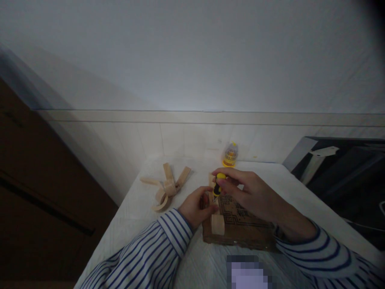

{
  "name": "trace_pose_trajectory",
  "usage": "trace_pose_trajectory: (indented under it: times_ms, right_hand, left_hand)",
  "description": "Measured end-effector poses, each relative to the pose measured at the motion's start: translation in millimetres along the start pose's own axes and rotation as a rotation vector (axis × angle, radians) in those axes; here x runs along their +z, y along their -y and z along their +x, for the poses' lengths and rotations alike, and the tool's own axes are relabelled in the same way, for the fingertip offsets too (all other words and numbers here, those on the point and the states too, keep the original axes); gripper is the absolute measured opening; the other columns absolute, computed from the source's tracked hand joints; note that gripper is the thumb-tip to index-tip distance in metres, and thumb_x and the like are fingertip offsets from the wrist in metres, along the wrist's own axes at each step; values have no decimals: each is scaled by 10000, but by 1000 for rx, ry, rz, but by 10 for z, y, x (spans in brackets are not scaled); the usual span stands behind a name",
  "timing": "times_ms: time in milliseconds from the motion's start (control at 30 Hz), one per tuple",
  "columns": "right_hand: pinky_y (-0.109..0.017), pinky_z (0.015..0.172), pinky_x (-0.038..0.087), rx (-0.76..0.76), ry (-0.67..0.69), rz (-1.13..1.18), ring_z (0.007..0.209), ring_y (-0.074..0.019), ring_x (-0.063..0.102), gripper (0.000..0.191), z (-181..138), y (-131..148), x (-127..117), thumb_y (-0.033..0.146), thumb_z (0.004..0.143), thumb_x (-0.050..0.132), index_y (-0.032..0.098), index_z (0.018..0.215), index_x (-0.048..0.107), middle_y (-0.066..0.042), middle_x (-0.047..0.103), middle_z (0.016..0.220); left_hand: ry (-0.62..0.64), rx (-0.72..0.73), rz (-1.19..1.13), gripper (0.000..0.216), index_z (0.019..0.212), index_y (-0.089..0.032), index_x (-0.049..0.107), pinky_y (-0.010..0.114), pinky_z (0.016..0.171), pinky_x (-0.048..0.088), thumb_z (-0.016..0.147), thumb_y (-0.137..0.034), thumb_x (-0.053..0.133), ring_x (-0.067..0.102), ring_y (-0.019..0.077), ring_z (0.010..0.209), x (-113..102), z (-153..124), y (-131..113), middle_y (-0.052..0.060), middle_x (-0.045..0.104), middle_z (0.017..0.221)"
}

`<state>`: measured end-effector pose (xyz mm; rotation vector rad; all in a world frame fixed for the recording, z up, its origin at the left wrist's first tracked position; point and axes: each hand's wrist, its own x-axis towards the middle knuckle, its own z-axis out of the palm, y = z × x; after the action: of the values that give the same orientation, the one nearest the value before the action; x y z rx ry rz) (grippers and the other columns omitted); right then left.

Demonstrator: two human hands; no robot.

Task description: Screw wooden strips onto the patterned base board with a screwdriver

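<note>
Carved box [240, 230] (closed) under hands, screwdriver [218, 186] upright.

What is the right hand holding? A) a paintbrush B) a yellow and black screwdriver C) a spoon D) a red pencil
B: the right hand grips a small yellow and black screwdriver, tip down at a wooden piece that the left hand touches.

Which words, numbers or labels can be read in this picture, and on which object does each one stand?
None can be read.
The small yellow container by the wall has a banded label, too blurred to read.
The wooden board shows only a carved line pattern, no letters.
The yellow-and-black screwdriver shows no marking.
</note>
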<state>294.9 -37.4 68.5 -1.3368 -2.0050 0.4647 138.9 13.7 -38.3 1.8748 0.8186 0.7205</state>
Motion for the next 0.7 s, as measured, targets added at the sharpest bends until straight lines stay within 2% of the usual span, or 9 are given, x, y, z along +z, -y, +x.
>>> trace_pose_trajectory:
  times_ms: [200, 467, 567, 700]
  right_hand:
    - [-223, 461, 396, 22, -27, 23, 582, -130, 571, 234, 10, -4, 25, 386, 854, 463, 203, 951, 573, -4, 632, 697]
    - [-240, 483, 446, 65, -119, 157, 576, -137, 581, 226, 16, -154, 110, 431, 816, 519, 209, 830, 482, 5, 597, 665]
    - [-250, 501, 468, 50, -134, 169, 613, -143, 597, 222, 13, -166, 124, 416, 821, 516, 208, 899, 506, -13, 623, 740]
    - [-280, 570, 494, 28, -85, 145, 649, -147, 609, 317, 8, -102, 95, 389, 851, 480, 232, 1126, 490, -20, 650, 813]
  left_hand:
    - [-5, -8, -14, 439, 1093, -148, 480, 206, 485, 286, 698, -277, 620, 353, 85, 530, 11, 2, 7, -70, 376, 626]
    - [-5, -7, -51, 466, 1113, -140, 476, 212, 506, 298, 688, -259, 625, 361, 88, 549, 12, -6, 1, -63, 387, 646]
    - [-4, -16, -42, 462, 1113, -142, 476, 210, 500, 291, 690, -257, 621, 360, 88, 544, 13, -4, -3, -65, 384, 635]
    - [-5, -8, -22, 448, 1105, -156, 477, 206, 488, 280, 693, -257, 621, 360, 88, 532, 13, 2, 2, -70, 382, 620]
